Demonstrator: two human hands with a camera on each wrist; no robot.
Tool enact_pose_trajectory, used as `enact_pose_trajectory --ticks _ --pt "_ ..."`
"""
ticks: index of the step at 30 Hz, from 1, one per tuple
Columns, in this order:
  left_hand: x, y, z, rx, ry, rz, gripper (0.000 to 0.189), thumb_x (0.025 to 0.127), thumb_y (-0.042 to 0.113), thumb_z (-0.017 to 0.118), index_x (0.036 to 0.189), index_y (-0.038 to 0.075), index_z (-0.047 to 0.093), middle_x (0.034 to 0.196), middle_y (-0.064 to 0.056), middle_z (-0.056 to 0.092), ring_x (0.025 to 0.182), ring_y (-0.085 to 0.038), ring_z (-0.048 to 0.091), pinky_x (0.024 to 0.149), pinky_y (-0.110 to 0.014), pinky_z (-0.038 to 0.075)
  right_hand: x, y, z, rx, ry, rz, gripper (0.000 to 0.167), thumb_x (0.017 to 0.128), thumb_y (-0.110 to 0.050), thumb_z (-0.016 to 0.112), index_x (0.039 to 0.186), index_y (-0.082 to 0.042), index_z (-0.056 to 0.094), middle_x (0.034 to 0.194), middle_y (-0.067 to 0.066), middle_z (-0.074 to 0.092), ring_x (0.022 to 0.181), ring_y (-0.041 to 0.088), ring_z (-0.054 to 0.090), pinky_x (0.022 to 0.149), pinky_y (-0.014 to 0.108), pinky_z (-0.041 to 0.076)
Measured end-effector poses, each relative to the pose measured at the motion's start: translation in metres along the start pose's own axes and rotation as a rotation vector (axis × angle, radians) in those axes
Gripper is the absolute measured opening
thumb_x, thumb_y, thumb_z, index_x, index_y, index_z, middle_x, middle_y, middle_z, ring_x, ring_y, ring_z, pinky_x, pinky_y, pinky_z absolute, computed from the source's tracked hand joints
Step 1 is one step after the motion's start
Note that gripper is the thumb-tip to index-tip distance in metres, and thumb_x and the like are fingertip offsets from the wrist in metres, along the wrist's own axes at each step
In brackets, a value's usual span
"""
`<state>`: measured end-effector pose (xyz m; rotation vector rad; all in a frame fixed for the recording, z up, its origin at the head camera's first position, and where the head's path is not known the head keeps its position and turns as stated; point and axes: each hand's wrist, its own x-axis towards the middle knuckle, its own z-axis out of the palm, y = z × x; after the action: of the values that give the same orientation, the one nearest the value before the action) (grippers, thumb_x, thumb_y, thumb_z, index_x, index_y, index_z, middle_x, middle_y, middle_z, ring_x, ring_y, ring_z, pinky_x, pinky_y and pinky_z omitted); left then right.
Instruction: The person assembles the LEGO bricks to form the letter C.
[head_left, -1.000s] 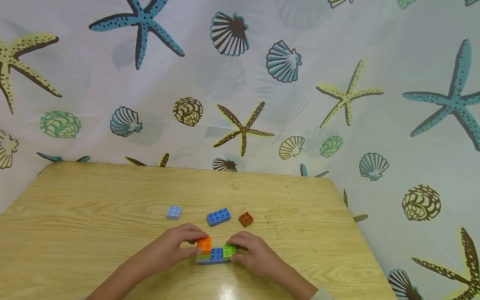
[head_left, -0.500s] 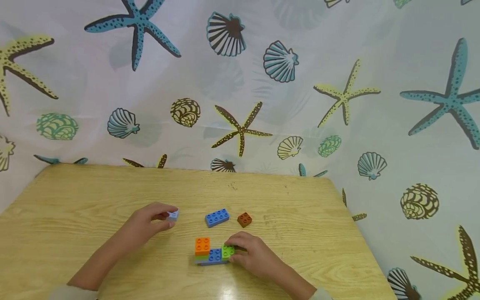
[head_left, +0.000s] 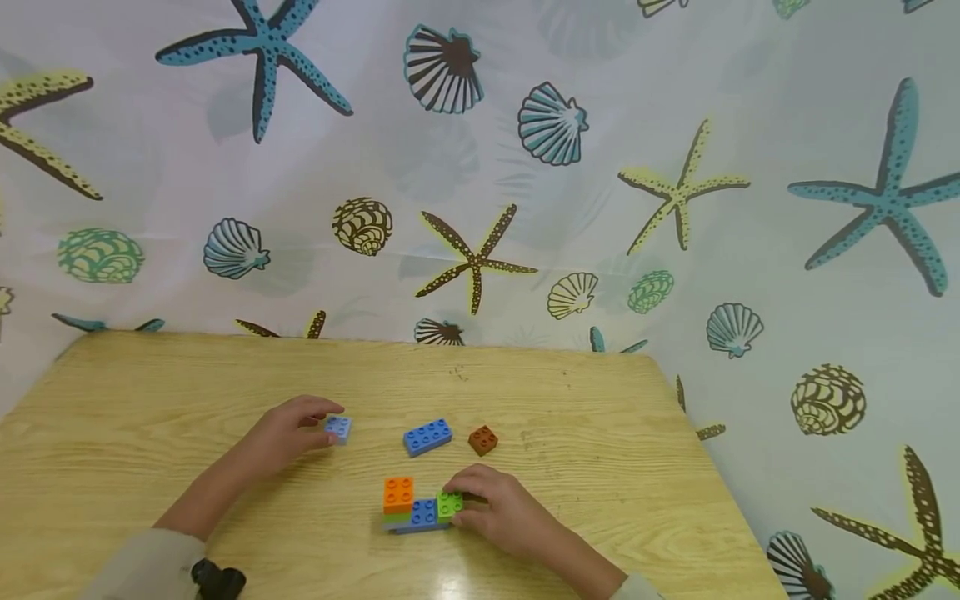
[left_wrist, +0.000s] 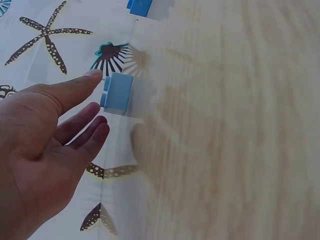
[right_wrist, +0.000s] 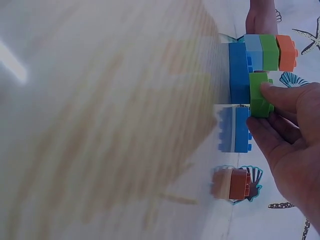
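Note:
My right hand (head_left: 506, 510) pinches a light green brick (head_left: 448, 505) between thumb and fingers. That brick sits on the right end of a blue brick (right_wrist: 238, 72) in a small stack. At the stack's left end, an orange brick (head_left: 398, 493) tops a green brick (right_wrist: 269, 52) and a light blue one (right_wrist: 253, 51). Farther left, my left hand (head_left: 287, 437) is beside a loose light blue brick (left_wrist: 119, 91). Its thumb and fingers are spread around the brick's near side, and the left wrist view shows a gap between the fingers and the brick.
Behind the stack lie a loose blue brick (head_left: 428, 437) and a small brown brick (head_left: 483, 440). All rest on a wooden table (head_left: 600, 467). A white cloth (head_left: 480, 150) with seashells and starfish hangs along the table's back and right edges.
My left hand has left the orange brick and moved left to the loose light blue brick; its fingers have since spread a little. The right hand keeps hold of the light green brick.

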<state>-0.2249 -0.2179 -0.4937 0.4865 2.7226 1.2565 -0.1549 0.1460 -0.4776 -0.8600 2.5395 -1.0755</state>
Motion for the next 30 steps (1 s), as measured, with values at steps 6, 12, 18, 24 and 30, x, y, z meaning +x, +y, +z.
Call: enact_pose_trajectory --ticks 6,12,18,24,30 --pt "0.005 -0.009 0.000 0.005 -0.004 0.006 0.044 0.097 0.023 0.070 0.135 0.002 0.062 0.139 -0.024 0.056 0.125 -0.040 0.056 0.103 -0.055 0.049 0.001 -0.001 0.001 0.004 -0.001 -0.002 0.033 0.094 -0.017 0.072 0.127 -0.020 0.068 0.129 -0.009 0.062 0.122 0.006 0.057 0.105 0.025 0.049" --pt "0.005 -0.013 0.001 0.020 -0.017 -0.004 0.043 0.097 0.025 0.070 0.135 0.005 0.063 0.137 -0.022 0.058 0.124 -0.038 0.057 0.100 -0.054 0.051 0.002 0.000 0.002 -0.003 0.002 -0.001 0.033 0.094 -0.017 0.073 0.127 -0.021 0.068 0.129 -0.009 0.062 0.123 0.007 0.057 0.105 0.025 0.049" --pt "0.005 -0.014 0.002 0.023 -0.008 -0.017 0.043 0.097 0.026 0.070 0.134 0.006 0.063 0.137 -0.021 0.059 0.121 -0.036 0.059 0.098 -0.052 0.051 0.002 0.001 0.002 -0.005 0.004 0.001 0.033 0.094 -0.017 0.073 0.127 -0.021 0.069 0.129 -0.010 0.062 0.122 0.007 0.057 0.105 0.025 0.049" --pt "0.004 -0.010 0.001 0.008 -0.010 -0.051 0.043 0.096 0.029 0.071 0.132 0.007 0.065 0.135 -0.020 0.061 0.118 -0.032 0.060 0.098 -0.051 0.052 0.001 0.003 0.002 -0.006 0.002 -0.003 0.033 0.094 -0.018 0.073 0.127 -0.021 0.068 0.129 -0.009 0.062 0.122 0.007 0.057 0.105 0.026 0.050" --pt "0.001 -0.007 0.002 -0.038 -0.011 -0.045 0.045 0.094 0.032 0.073 0.131 0.008 0.066 0.132 -0.017 0.063 0.114 -0.028 0.061 0.093 -0.043 0.054 0.001 0.002 0.001 -0.001 -0.002 0.008 0.033 0.094 -0.018 0.072 0.127 -0.021 0.068 0.129 -0.010 0.062 0.122 0.007 0.057 0.105 0.026 0.050"
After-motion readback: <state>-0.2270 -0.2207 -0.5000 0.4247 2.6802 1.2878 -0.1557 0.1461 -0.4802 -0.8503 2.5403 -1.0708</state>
